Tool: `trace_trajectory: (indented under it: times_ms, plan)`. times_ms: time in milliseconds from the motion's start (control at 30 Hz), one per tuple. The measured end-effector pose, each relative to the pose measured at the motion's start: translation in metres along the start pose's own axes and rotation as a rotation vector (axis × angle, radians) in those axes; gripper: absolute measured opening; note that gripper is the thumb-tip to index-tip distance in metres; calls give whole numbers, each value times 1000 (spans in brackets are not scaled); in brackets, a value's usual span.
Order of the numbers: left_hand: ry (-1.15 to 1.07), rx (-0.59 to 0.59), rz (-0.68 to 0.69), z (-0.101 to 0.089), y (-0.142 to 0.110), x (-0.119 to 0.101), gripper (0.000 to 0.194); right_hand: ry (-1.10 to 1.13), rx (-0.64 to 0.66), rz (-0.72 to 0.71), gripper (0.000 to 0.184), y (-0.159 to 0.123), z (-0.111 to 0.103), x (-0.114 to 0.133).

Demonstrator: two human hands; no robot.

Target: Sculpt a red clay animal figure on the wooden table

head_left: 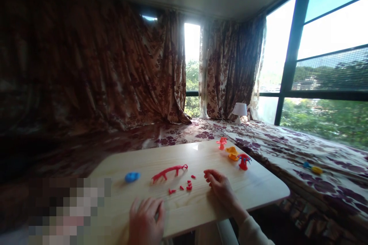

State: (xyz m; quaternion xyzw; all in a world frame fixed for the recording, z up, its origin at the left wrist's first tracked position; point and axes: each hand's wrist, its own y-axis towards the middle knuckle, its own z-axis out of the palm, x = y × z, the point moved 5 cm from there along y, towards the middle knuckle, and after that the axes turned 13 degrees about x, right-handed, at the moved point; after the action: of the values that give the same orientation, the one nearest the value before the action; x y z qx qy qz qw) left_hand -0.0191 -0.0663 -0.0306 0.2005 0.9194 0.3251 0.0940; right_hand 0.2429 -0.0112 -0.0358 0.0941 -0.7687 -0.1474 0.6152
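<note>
Both my hands are down on the table among red clay bits, mid-modelling.

Far left on the wooden table (120, 168) I see a blue lump (132, 177), untouched. Next along, my left hand (146, 220) lies flat at the near edge, fingers spread, holding nothing. Just beyond it stretches a long red clay strip (169, 171) with small red crumbs (185, 187) scattered nearer me. My right hand (220, 187) rests just right of those crumbs, fingers curled loosely; whether they pinch a scrap I cannot tell. Far right stand three little clay figures (234, 154), well apart from the hands. I judge this the piece-gathering step; the next move calls for a delicate fingertip pinch on one crumb without squashing it.
</note>
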Motion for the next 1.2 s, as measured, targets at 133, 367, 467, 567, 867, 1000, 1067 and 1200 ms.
trace_trajectory:
  times_ms: [133, 367, 467, 567, 867, 1000, 1067, 1200]
  plan:
    - [3, -9, -3, 0, 0, 1, 18, -27, 4, -14, 26, 1, 1, 3]
    - [-4, -30, 8, -1, 1, 0, 19, -112, 118, -18, 26, -5, 5, 13]
    - [-8, -29, 6, -2, 1, -1, 17, -147, 149, -39, 17, -9, 3, 14]
    - [-3, -24, 2, -2, 1, -1, 16, -191, 159, -64, 14, -10, 2, 14]
    - [-33, -17, -14, -5, 2, -3, 18, -476, 277, -131, 23, -18, 14, 30]
    - [-33, -15, -4, -6, 2, -5, 18, -608, 319, -141, 24, -23, 13, 33]
    - [-33, -20, -4, -7, 3, -6, 19, -661, 334, -149, 25, -25, 13, 35]
    - [-28, -38, -9, -8, 2, -7, 21, -740, 370, -181, 27, -33, 14, 43]
